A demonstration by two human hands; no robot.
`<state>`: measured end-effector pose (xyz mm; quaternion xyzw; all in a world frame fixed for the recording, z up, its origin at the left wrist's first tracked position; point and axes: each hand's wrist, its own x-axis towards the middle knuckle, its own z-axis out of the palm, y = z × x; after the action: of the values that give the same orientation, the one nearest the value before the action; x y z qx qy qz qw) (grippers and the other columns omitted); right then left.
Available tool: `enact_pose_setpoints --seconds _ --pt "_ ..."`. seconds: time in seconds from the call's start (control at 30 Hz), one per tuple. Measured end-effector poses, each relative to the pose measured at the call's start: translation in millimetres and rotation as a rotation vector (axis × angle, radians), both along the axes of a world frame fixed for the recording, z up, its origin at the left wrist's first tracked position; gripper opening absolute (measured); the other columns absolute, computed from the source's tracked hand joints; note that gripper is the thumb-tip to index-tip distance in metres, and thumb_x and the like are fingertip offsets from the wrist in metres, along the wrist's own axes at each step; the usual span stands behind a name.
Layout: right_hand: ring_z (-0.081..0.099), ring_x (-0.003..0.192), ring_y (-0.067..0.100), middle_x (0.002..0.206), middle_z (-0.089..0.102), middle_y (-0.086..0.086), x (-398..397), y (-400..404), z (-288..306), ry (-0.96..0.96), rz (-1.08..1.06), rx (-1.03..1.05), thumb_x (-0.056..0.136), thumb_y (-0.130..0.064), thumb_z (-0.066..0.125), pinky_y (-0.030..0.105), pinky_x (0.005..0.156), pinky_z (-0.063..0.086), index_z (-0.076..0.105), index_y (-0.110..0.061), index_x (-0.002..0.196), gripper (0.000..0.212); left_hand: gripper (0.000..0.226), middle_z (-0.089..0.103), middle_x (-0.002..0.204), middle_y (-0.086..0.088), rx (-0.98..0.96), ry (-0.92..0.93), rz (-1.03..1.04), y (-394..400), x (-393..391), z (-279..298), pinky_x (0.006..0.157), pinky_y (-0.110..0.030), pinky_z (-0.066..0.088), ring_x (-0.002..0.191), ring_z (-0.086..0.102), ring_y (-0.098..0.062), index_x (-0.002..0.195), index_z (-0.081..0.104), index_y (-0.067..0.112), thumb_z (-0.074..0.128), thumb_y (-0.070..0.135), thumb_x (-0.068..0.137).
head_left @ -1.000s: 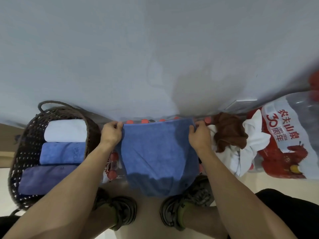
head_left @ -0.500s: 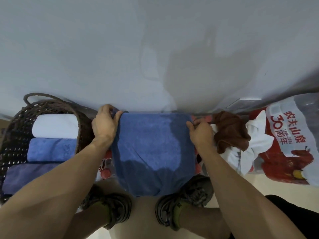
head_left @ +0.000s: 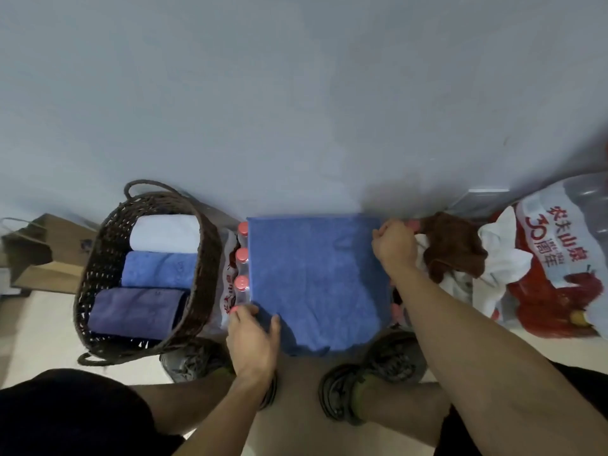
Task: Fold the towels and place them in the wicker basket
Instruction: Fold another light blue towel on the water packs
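While right hand (head_left: 393, 246) pinches blue towel (head_left: 316, 281) corner, left hand (head_left: 251, 335) grips near edge.

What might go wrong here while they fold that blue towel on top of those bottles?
The blue towel lies on a bumpy pack of water bottles, so creases may come out crooked. Its near edge overhangs toward the shoes and might slip off, since only the left hand and right hand hold it. The wicker basket already holds three towels, so room looks tight.

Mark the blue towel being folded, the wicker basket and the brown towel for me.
blue towel (head_left: 316, 274): head view, middle of its flat top.
wicker basket (head_left: 207, 278): head view, right wall.
brown towel (head_left: 450, 245): head view, centre of the bunched cloth.
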<state>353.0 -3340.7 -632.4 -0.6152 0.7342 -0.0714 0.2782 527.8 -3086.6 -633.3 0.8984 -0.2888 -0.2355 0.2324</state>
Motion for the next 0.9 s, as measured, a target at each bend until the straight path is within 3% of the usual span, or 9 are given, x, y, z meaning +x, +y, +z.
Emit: enact_pose_setpoints --seconds 0.13,0.27,0.4,0.47,0.53,0.6,0.73,0.8,0.9 --pt "0.062 0.107 0.031 0.109 0.068 0.013 -6 20 21 -0.112 0.121 0.012 0.083 -0.023 0.076 0.033 0.089 0.046 0.064 -0.006 0.106 0.031 0.037 0.057 0.091 -0.005 -0.026 0.072 0.046 14 7 -11 0.079 -0.047 0.05 0.085 0.058 -0.031 0.094 0.046 0.014 0.078 0.029 0.08" --pt "0.058 0.103 0.023 0.109 0.062 0.008 -20 82 32 -0.164 0.176 -0.096 0.08 -0.015 0.075 0.027 0.086 0.041 0.062 -0.01 0.105 0.028 0.037 0.057 0.089 -0.007 -0.169 0.217 0.196 14 -3 -18 0.078 -0.046 0.05 0.084 0.059 -0.031 0.094 0.044 0.014 0.078 0.02 0.08" --pt "0.056 0.095 0.023 0.108 0.056 0.007 -22 153 19 -0.165 -0.127 -0.089 0.077 -0.015 0.076 0.029 0.08 0.044 0.055 -0.014 0.1 0.031 0.051 0.064 0.103 -0.013 -0.188 0.299 0.45 12 -15 -22 0.09 -0.045 0.048 0.098 0.062 -0.034 0.101 0.04 0.019 0.084 0.026 0.075" --pt "0.058 0.102 0.031 0.111 0.058 0.014 -19 174 10 -0.237 -0.299 0.0 0.074 -0.014 0.079 0.037 0.086 0.05 0.055 -0.007 0.104 0.039 0.05 0.065 0.099 -0.012 -0.148 0.319 0.491 10 -13 -24 0.089 -0.044 0.048 0.096 0.062 -0.033 0.098 0.043 0.019 0.085 0.03 0.073" --pt "0.06 0.104 0.034 0.111 0.062 0.019 -20 187 0 -0.373 -0.394 0.111 0.071 -0.011 0.081 0.043 0.088 0.052 0.056 0.0 0.11 0.047 0.039 0.064 0.084 -0.009 -0.085 0.329 0.469 9 -11 -23 0.083 -0.042 0.049 0.089 0.064 -0.035 0.088 0.055 0.01 0.082 0.034 0.076" --pt "0.062 0.098 0.03 0.112 0.066 0.019 -23 193 -5 -0.504 -0.49 0.246 0.07 -0.008 0.084 0.039 0.084 0.052 0.058 0.0 0.104 0.044 0.037 0.062 0.071 -0.009 -0.051 0.328 0.414 8 -10 -20 0.076 -0.039 0.048 0.081 0.064 -0.036 0.075 0.059 0.006 0.076 0.038 0.082" --pt "0.059 0.116 0.035 0.124 0.064 0.014 -32 193 -16 -0.565 -0.517 0.381 0.075 -0.014 0.084 0.046 0.102 0.048 0.056 0.0 0.127 0.061 0.044 0.068 0.076 -0.015 0.072 0.373 0.3 6 6 -12 0.077 -0.038 0.05 0.08 0.065 -0.034 0.07 0.062 0.003 0.072 0.042 0.085" --pt "0.06 0.115 0.037 0.122 0.066 0.018 -32 192 -19 -0.601 -0.498 0.414 0.081 -0.011 0.079 0.049 0.103 0.047 0.06 0.004 0.123 0.049 0.043 0.069 0.083 -0.016 0.096 0.355 0.259 5 19 -8 0.079 -0.037 0.048 0.083 0.065 -0.034 0.074 0.061 0.003 0.072 0.043 0.085" --pt "0.062 0.089 0.037 0.098 0.069 0.022 -32 193 -20 -0.587 -0.543 0.418 0.086 -0.012 0.073 0.049 0.089 0.051 0.066 -0.001 0.092 0.015 0.043 0.066 0.077 -0.013 0.045 0.316 0.206 3 33 -1 0.073 -0.036 0.047 0.079 0.062 -0.032 0.074 0.057 0.003 0.072 0.042 0.085"
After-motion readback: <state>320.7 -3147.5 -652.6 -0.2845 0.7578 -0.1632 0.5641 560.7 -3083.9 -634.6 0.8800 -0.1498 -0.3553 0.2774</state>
